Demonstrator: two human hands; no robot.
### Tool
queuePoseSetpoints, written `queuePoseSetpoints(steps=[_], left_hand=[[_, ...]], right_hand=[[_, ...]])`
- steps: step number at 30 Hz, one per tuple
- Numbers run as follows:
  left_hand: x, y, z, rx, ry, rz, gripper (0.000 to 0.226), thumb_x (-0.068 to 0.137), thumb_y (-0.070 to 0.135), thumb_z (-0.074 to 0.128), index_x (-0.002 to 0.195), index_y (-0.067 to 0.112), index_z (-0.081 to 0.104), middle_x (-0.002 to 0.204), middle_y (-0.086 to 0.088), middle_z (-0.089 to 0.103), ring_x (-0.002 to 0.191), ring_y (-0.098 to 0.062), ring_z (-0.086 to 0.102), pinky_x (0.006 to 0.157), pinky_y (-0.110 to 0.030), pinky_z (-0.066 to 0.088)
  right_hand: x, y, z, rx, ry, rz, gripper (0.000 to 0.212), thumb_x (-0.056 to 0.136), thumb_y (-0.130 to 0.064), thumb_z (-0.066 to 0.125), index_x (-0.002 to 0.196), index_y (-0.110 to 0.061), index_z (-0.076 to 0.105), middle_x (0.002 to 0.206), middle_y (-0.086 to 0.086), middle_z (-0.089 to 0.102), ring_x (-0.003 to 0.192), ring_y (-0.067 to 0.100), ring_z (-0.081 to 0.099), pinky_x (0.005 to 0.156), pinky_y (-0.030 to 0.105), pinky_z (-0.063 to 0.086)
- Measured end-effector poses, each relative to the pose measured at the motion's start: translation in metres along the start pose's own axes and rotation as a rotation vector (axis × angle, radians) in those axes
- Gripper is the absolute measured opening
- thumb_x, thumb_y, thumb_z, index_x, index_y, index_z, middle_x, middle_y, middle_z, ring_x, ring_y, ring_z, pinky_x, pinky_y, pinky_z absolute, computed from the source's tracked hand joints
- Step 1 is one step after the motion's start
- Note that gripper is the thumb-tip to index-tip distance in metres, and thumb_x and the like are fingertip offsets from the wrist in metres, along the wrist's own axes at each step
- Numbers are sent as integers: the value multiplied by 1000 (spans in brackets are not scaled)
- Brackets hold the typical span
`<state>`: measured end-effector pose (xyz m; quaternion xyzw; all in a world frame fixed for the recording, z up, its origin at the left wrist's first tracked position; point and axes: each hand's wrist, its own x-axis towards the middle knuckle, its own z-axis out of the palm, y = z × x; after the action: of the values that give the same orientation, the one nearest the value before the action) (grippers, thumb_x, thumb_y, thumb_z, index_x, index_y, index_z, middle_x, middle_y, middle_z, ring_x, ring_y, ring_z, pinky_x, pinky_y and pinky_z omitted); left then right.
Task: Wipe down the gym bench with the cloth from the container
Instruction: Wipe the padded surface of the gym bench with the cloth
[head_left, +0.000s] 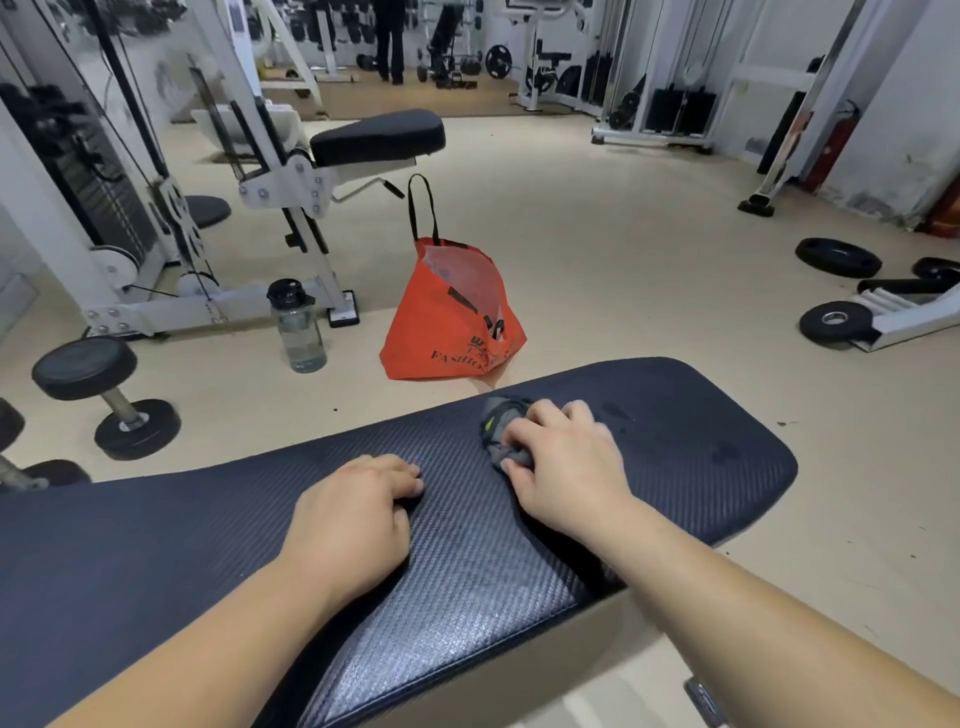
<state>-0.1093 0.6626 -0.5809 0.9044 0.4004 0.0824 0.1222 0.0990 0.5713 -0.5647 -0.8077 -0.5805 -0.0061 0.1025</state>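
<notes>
A black padded gym bench (691, 415) with a woven texture runs across the lower half of the head view. My right hand (563, 462) grips a bunched grey cloth (503, 421) with a yellow-green mark and presses it on the pad near the far edge. Dark wet spots show on the pad to the right of the cloth. My left hand (353, 519) rests on the pad with its fingers curled under, holding nothing. An open red tote bag (447, 322) with black handles stands on the floor just beyond the bench.
A clear water bottle (297, 327) with a black cap stands left of the bag. Dumbbells (106, 395) lie at the left, weight plates (837, 257) at the right. A white cable machine with a black seat (379, 136) stands behind. A person stands far back.
</notes>
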Motion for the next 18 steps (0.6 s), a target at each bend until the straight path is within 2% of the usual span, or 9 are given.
queuePoseSetpoints(steps=[1, 5, 7, 11, 13, 16, 18], left_hand=[[-1, 1, -1, 2, 4, 4, 44, 87, 18, 52, 121, 37, 73, 133, 29, 62, 129, -2, 52, 99, -28, 52], [0, 2, -1, 21, -9, 16, 46, 82, 26, 44, 116, 35, 74, 123, 24, 64, 122, -8, 56, 93, -31, 53], [1, -2, 2, 2, -10, 17, 51, 80, 27, 41, 118, 35, 73, 128, 25, 64, 124, -7, 55, 97, -31, 53], [0, -1, 2, -11, -34, 35, 50, 85, 21, 47, 128, 34, 70, 140, 25, 58, 129, -7, 50, 103, -30, 50], [0, 1, 1, -12, -52, 36, 48, 86, 21, 48, 128, 33, 69, 140, 25, 58, 129, -8, 49, 104, -30, 49], [-1, -1, -1, -7, -63, 33, 47, 85, 23, 46, 125, 33, 70, 137, 23, 59, 126, -8, 50, 101, -31, 50], [-1, -3, -1, -15, -53, 37, 48, 86, 23, 46, 127, 33, 69, 139, 24, 58, 128, -8, 49, 102, -31, 50]], right_hand=[[3, -2, 3, 14, -10, -12, 25, 95, -48, 58, 115, -35, 66, 125, -10, 56, 118, 25, 44, 95, 42, 44], [5, -22, 4, 258, -136, -279, 18, 86, -49, 71, 100, -38, 72, 110, -18, 58, 107, 15, 44, 89, 35, 46], [20, -22, 4, 229, -124, -223, 19, 89, -51, 68, 104, -40, 71, 113, -17, 60, 109, 16, 44, 89, 34, 44], [53, -16, 13, 21, -4, 65, 25, 98, -48, 56, 117, -39, 68, 129, -9, 60, 126, 27, 44, 100, 42, 42], [59, -19, 16, 77, -56, 18, 21, 94, -47, 62, 111, -39, 71, 125, -12, 61, 124, 24, 44, 101, 42, 43], [61, -27, 9, 370, -212, -192, 11, 82, -43, 78, 92, -39, 76, 108, -21, 67, 110, 8, 45, 101, 39, 46], [63, -27, 4, 366, -235, -184, 13, 82, -47, 77, 93, -40, 76, 107, -22, 65, 111, 8, 46, 100, 36, 45]])
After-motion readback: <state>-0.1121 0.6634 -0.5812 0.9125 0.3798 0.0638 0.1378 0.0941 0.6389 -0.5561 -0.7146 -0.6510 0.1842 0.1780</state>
